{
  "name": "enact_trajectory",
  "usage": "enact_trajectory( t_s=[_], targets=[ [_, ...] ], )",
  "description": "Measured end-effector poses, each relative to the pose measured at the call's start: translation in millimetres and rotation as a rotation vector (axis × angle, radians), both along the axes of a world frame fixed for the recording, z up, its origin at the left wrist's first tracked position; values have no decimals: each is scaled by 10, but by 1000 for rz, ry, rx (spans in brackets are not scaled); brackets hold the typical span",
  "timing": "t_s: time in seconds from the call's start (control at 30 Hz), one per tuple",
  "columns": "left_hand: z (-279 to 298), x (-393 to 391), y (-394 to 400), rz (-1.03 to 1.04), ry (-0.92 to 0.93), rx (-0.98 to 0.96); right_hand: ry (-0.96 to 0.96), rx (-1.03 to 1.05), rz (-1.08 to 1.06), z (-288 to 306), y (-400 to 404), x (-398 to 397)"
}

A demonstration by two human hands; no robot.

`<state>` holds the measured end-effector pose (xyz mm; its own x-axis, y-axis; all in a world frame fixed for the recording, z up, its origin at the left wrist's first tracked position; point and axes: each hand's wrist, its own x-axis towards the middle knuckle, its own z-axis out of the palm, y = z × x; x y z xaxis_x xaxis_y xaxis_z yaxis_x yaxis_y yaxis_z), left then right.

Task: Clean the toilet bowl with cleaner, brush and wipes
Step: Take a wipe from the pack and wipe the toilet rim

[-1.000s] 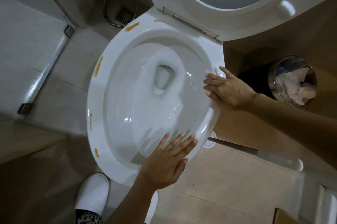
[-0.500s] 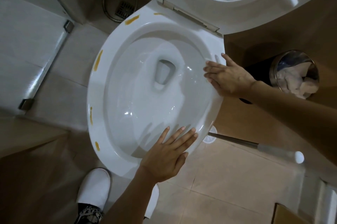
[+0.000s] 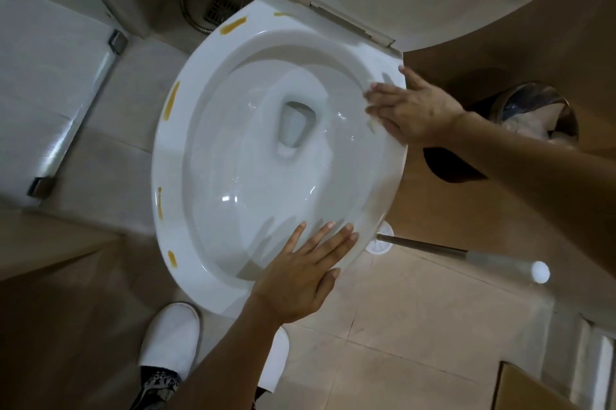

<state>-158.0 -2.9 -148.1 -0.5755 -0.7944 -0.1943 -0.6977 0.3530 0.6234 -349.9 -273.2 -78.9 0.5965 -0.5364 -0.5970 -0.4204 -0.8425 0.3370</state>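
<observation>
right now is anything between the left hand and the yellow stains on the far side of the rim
Nothing visible blocks it. The left hand lies flat on the near rim of the toilet bowl; the yellow stains sit across the open bowl on bare rim, uncovered.

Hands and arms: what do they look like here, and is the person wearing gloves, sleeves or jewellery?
Both the left hand and the right hand are bare: no gloves, rings, watch or bracelet show. The forearms are uncovered as far as the picture reaches, so no sleeve is visible. Fingernails look short and unpainted. Further down, a white slipper and a dark patterned trouser leg show.
</observation>
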Motion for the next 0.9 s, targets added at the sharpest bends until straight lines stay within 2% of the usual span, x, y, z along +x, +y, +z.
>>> enact_trajectory(
  t_s=[0.13,0.27,0.47,0.63,0.9],
  targets=[
    [7,-5,-7,-1,-4,4,11,-7,-21,-25,14,9],
    [14,-1,3,2,-7,-14,-34,69,-106,8,392,-4],
    [4,-7,11,-11,-58,-28,-322,177,-117,-91,878,-201],
    [7,-3,17,-8,-65,-40,-299,159,-206,-89,693,-237],
    [14,-6,38,-6,-87,-86,-253,73,-111,-79,673,-106]
  ],
)
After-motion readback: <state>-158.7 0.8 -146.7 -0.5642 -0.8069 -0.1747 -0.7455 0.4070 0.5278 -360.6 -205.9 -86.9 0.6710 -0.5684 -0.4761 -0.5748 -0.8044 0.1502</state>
